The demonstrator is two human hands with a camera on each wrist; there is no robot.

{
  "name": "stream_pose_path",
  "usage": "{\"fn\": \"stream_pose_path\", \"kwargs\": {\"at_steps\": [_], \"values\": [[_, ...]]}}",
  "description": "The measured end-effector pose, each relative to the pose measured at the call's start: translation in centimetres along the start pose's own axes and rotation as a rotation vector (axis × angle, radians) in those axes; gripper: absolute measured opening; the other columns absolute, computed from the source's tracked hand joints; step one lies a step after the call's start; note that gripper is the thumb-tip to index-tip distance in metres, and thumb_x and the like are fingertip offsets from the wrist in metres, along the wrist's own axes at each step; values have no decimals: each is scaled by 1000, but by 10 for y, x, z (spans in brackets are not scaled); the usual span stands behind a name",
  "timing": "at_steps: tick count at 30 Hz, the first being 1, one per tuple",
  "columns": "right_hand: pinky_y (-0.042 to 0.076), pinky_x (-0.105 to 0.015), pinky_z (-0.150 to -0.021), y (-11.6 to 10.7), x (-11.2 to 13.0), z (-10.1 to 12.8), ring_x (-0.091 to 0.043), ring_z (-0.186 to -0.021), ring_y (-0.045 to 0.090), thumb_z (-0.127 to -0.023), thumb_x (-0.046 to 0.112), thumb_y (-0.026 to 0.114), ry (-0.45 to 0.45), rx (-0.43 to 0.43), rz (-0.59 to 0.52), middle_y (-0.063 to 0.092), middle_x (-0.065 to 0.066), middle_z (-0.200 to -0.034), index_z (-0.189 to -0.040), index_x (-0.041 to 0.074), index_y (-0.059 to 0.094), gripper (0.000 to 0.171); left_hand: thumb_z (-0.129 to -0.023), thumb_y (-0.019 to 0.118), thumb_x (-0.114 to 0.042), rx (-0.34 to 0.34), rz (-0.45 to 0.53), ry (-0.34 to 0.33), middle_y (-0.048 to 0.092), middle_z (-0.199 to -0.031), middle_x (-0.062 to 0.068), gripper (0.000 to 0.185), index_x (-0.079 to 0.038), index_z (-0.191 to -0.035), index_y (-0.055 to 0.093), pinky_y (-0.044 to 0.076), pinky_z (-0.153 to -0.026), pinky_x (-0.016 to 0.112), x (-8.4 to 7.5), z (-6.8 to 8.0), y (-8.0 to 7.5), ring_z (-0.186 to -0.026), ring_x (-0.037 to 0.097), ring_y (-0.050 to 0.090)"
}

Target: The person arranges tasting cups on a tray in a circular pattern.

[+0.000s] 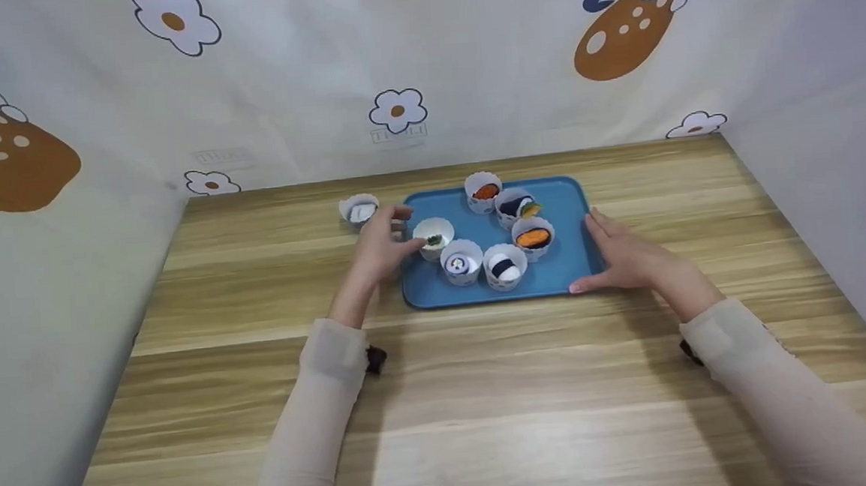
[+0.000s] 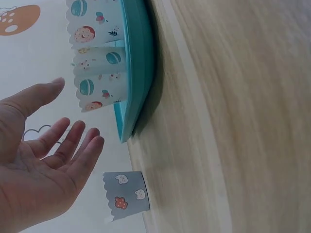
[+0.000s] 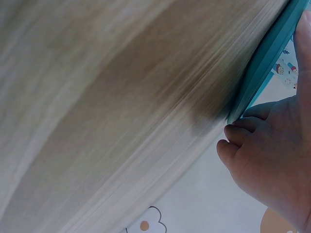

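Note:
A blue tray (image 1: 469, 226) lies on the table and carries several white paper cups with toy sushi pieces. My left hand (image 1: 384, 244) is at the tray's left end, fingers spread and nothing in its grasp; in the left wrist view its palm and loosely bent fingers show. In the head view its thumb overlaps the rim of the cup with a green-topped piece (image 1: 433, 229). My right hand (image 1: 625, 255) rests against the tray's right front corner, thumb at the front edge, fairly straight fingers along the side. The right wrist view shows those fingers (image 3: 240, 131) at the rim.
A grey paper cup (image 2: 127, 195) with a white piece inside stands on the wooden table (image 1: 255, 284), behind the left hand and outside the tray. A printed cloth wall (image 1: 303, 93) closes off the back and both sides.

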State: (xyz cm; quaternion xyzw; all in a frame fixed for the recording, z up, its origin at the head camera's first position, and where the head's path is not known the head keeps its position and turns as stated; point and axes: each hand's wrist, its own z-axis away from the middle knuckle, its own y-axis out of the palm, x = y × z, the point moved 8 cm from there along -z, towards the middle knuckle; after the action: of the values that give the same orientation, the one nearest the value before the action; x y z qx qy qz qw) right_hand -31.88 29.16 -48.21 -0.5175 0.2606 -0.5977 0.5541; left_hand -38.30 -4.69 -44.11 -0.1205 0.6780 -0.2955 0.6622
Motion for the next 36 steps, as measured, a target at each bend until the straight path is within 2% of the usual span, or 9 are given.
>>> {"fn": "stream_pose_path", "kwargs": {"at_steps": [5,13,17,21,29,36], "values": [[11,-60,-123,0,-1,0,-45,-153,1,-73,75,70,2,1,4,-6,-25,-166,-157,-3,0,135,-91,71,-13,-75,21,2,57,-137,16,48,-2,-134,53,42,-113,41,2,-2,-12,-130,31,53],[12,-59,-123,-1,0,0,-46,-153,2,-73,74,70,-5,-8,9,-4,-26,-166,-157,-5,2,134,-89,71,-8,-218,89,62,56,-133,18,46,1,-131,52,42,-112,42,3,-3,-34,-127,33,53],[12,-58,-123,-2,0,0,-45,-153,2,-73,74,70,-4,-6,11,-3,-26,-166,-157,-5,2,133,-89,70,-9,-261,91,62,54,-134,17,46,0,-131,52,41,-112,42,6,-4,-44,-128,32,52],[12,-58,-123,-2,1,0,-45,-153,2,-73,74,70,-3,-7,9,-3,-26,-166,-157,-5,3,133,-89,70,-10,-287,86,38,52,-137,16,48,-2,-132,51,39,-113,42,12,-6,-53,-131,31,49],[11,-58,-123,0,0,-1,-43,-154,0,-73,74,71,15,11,-11,-6,-24,-166,-158,-3,0,134,-87,72,-12,-327,70,-41,44,-143,14,56,-8,-137,49,41,-107,43,25,-13,-66,-127,34,48],[10,-58,-123,0,0,0,-44,-154,0,-73,74,70,16,12,-8,-7,-24,-166,-158,-3,-1,135,-87,73,-13,-321,34,-117,35,-153,13,68,-9,-147,39,33,-118,42,37,-20,-68,-139,33,40]]}}
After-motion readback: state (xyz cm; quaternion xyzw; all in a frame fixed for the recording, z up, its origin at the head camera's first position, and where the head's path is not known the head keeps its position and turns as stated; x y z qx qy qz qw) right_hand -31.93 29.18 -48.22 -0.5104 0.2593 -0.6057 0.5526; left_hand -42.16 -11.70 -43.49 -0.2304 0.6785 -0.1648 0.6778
